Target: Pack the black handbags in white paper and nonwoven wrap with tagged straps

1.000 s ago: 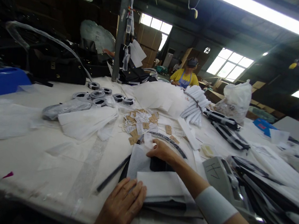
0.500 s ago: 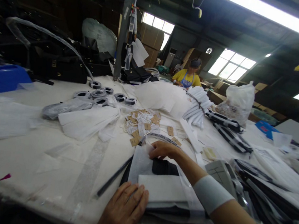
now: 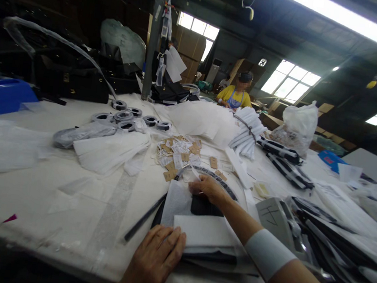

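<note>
My left hand (image 3: 155,258) lies flat, fingers together, on the near corner of a black bag (image 3: 205,205) wrapped in white sheet material (image 3: 203,230). My right hand (image 3: 207,187) reaches over the bag's far edge. Its fingers are curled in a pinch on a small white tag (image 3: 194,174) at that edge. A white band sits on my right wrist (image 3: 267,254). Just beyond lies a heap of brown and white tags (image 3: 177,153).
Rolls of tape (image 3: 125,118) and white sheets (image 3: 109,150) lie at the left. A bundle of white strips (image 3: 248,132), black-and-white straps (image 3: 284,164) and a plastic bag (image 3: 297,124) sit at the right. A person in a yellow shirt (image 3: 234,96) works at the table's far side.
My right hand has shifted slightly along the bag's far edge while keeping its pinch. My left hand stays flat on the near corner. The view moved a little.
</note>
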`<state>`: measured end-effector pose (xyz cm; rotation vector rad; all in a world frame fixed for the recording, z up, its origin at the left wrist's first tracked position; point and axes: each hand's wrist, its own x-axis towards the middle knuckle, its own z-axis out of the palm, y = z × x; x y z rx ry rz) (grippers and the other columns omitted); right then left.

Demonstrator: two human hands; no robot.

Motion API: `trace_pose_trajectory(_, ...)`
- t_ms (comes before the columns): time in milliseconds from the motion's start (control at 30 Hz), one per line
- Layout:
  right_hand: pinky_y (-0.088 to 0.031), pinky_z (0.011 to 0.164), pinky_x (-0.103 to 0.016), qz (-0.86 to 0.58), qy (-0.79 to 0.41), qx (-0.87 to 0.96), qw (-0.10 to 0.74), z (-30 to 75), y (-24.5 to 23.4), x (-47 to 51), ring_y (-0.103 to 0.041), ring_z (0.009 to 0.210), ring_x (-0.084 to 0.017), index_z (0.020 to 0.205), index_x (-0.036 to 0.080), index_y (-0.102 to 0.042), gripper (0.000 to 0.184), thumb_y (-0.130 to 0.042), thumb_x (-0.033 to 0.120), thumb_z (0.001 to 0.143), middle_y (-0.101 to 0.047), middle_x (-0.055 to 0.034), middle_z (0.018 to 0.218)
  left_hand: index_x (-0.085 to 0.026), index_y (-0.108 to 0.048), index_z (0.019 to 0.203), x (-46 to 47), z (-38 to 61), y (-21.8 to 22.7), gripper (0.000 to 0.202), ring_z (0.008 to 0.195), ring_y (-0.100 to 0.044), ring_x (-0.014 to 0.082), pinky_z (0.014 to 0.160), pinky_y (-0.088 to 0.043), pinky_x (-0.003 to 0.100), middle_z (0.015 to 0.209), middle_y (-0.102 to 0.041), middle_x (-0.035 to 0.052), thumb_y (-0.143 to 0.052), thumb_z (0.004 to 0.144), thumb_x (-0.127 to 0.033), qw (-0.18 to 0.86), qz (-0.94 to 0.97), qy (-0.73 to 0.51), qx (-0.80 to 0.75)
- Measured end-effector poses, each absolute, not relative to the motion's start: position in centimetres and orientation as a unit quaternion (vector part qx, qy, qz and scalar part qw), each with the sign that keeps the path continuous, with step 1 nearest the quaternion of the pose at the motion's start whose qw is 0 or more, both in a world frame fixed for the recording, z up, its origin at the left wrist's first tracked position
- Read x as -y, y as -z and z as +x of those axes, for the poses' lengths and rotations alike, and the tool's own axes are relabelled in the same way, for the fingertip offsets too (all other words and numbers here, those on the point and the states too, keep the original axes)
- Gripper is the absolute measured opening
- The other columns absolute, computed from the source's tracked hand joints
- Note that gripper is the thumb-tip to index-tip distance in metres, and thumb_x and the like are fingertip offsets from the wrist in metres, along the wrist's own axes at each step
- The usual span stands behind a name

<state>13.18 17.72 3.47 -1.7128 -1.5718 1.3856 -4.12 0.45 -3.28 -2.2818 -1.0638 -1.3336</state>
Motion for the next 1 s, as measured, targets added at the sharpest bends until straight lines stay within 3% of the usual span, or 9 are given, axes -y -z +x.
trace_pose_trajectory(167,-0.054,0.059,-0.028,-0.592,-0.535,0.516,0.311,13.6,-4.2,-17.3,-0.062,0.055,-0.013,0.074,0.02,-0.05,0.025,-0.072,0.027,0.065,-0.063,0.0028,0.063,-0.014,-0.064,0.12,-0.3,-3.9,3.6,0.038,0.108,-0.058,0.0213,0.102,-0.038,0.039,0.116,-0.069,0.0074,-0.033,0.1,-0.013,0.126,-0.796,0.459,0.374)
trace_pose_trajectory(333,-0.054,0.072,-0.029,-0.552,-0.511,0.547,0.366,13.4,-5.1,-14.2,-0.067,0.069,-0.017,0.073,0.016,-0.064,0.021,-0.075,0.033,0.067,-0.069,-0.0009,0.071,-0.014,-0.065,0.12,-0.3,-4.2,2.4,0.037,0.106,-0.06,0.0204,0.099,-0.041,0.036,0.113,-0.07,0.0074,-0.033,0.1,-0.013,0.143,-0.802,0.447,0.37)
trace_pose_trajectory(467,-0.052,0.072,-0.027,-0.52,-0.389,0.685,0.331,13.0,-4.9,-10.0,-0.068,0.072,-0.018,0.08,0.019,-0.075,0.014,-0.068,0.031,0.079,-0.075,-0.0008,0.077,-0.014,-0.064,0.119,-0.4,-4.4,2.3,0.035,0.106,-0.06,0.0205,0.099,-0.042,0.037,0.112,-0.071,0.0077,-0.036,0.099,-0.012,0.147,-0.806,0.442,0.365)
trace_pose_trajectory(667,-0.053,0.085,-0.025,-0.439,-0.207,0.831,0.271,13.3,-4.0,-5.3,-0.072,0.086,-0.018,0.093,0.023,-0.075,0.016,-0.059,0.02,0.089,-0.077,-0.0038,0.092,-0.012,-0.062,0.12,-0.6,-4.7,2.5,0.033,0.114,-0.059,0.023,0.102,-0.043,0.042,0.112,-0.07,0.0103,-0.04,0.096,-0.009,0.157,-0.82,0.428,0.345)
trace_pose_trajectory(800,-0.05,0.098,-0.031,-0.384,-0.111,0.87,0.288,13.6,-3.6,-3.7,-0.07,0.097,-0.019,0.101,0.021,-0.07,0.02,-0.053,0.016,0.093,-0.075,-0.0064,0.102,-0.01,-0.06,0.119,-0.6,-4.9,1.8,0.034,0.119,-0.058,0.0213,0.108,-0.042,0.042,0.112,-0.07,0.0111,-0.038,0.093,-0.004,0.163,-0.821,0.428,0.342)
trace_pose_trajectory(1000,-0.053,0.098,-0.034,-0.323,-0.034,0.88,0.346,13.7,-3.2,-2.1,-0.07,0.096,-0.018,0.111,0.021,-0.065,0.025,-0.049,0.012,0.094,-0.075,-0.0069,0.102,-0.011,-0.056,0.12,-0.4,-4.6,1.7,0.036,0.109,-0.064,0.0178,0.103,-0.047,0.039,0.108,-0.071,0.0095,-0.036,0.091,-0.005,0.153,-0.812,0.429,0.366)
